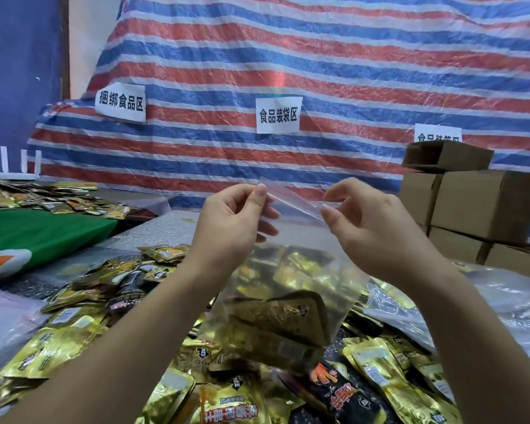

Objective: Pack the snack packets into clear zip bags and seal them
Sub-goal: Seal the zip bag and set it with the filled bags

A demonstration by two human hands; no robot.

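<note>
Head view, read from left to right as I watch from afar. At far left a green cloth (40, 231) covers a table, with small gold packets lying along its far edge. Nearer, a heap of loose packets (83, 304) spreads over the table, within easy reach for filling.

In the middle, my left hand (236, 221) pinches one top corner of a clear bag (282, 289) between thumb and fingers. The bag hangs in the air above the heap, so its load of gold packets (285, 319) sinks to the bottom and leaves the mouth free.

My right hand (371, 224) pinches the other end of the bag's top edge. The hands are apart, holding the zip strip taut between them. I judge this is the sealing step, with the strip ready to be pressed shut; whether it is already closed I cannot tell.

At right, cardboard boxes (478, 203) are stacked against a striped tarp (318, 56).
</note>
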